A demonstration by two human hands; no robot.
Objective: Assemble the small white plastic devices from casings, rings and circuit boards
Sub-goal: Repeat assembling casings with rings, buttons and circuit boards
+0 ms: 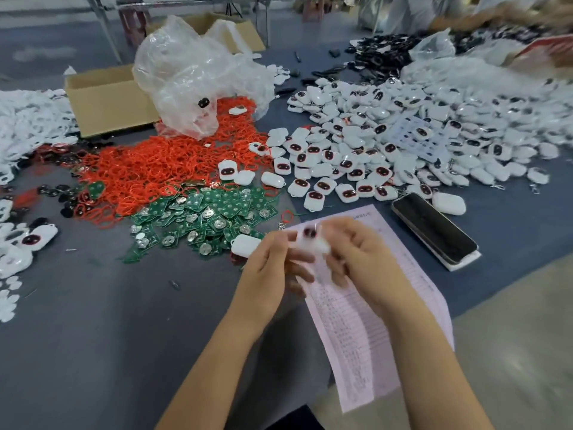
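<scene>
Near centre: left hand (pixel 269 268) & right hand (pixel 361 259) both grip one small white device (pixel 310 242) between curled fingers, held above pink printed sheet (pixel 369 330); device blurred, dark oval window facing up, detail n/a.
Sheet: lies on grey table (pixel 93 336), runs near to mid, right of centre.
Just left of hands: single white casing (pixel 245 245) on table, touching near edge of green circuit board pile (pixel 204 218).
Right, mid: black phone (pixel 434 228) flat on a white pad, one white casing just beyond it.
Mid left-centre: red ring heap (pixel 161 169), spilling from clear plastic bag (pixel 198 79).
Far left edge: white casing parts, loose black bits.
Mid to far right: large heap of assembled white devices (pixel 387 144), many w/ dark windows up.
Far left: open cardboard box (pixel 105 100). Far right: black parts pile (pixel 381 57), blurred.
</scene>
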